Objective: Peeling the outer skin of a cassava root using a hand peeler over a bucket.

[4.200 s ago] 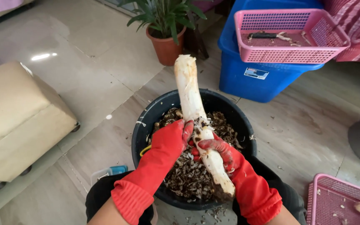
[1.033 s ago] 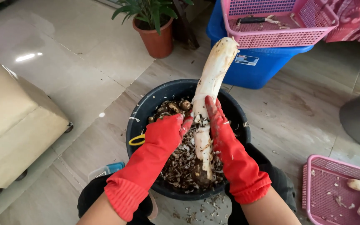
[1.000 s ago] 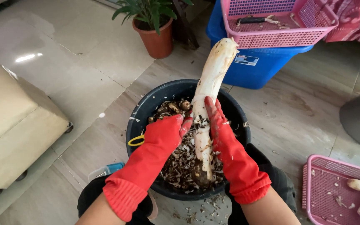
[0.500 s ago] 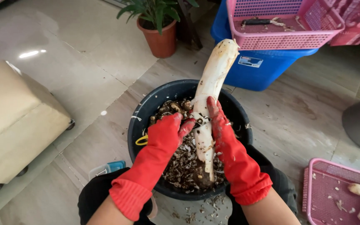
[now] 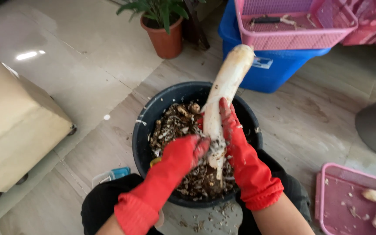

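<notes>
— Since half a second ago, what has shifted?

— Left hand [image 5: 183, 152] has slid lower along the root [image 5: 223, 100], toward its thin end; the right hand [image 5: 233, 135] is about where it was.

— How do the fingers stand?

— Both hands wear red rubber gloves. Right fingers [image 5: 225, 114] lie curled along the root's right side, gripping it. Left fingers [image 5: 200, 146] are bent against the lower part of the root; whether they fully close around it or hold a tool cannot be told.

— And where is the root?

— Long, pale and peeled, it is tilted over the black bucket [image 5: 153, 113], thin end down among the peelings [image 5: 175, 126], thick end up and away toward the blue bin [image 5: 279, 69].

— Nearest the camera?

— Dark-clad knees [image 5: 101, 204] on either side of the bucket, a few scraps on the tiled floor [image 5: 88, 87] between them, a small blue-capped thing [image 5: 112, 175] at left, a pink tray [image 5: 349, 200] with pale pieces at right.

— Farther off?

— Beige cushioned seat [image 5: 14, 126] at left; beyond the bucket, a potted plant [image 5: 164, 30], and a pink basket [image 5: 292, 24] resting on the blue bin.
</notes>
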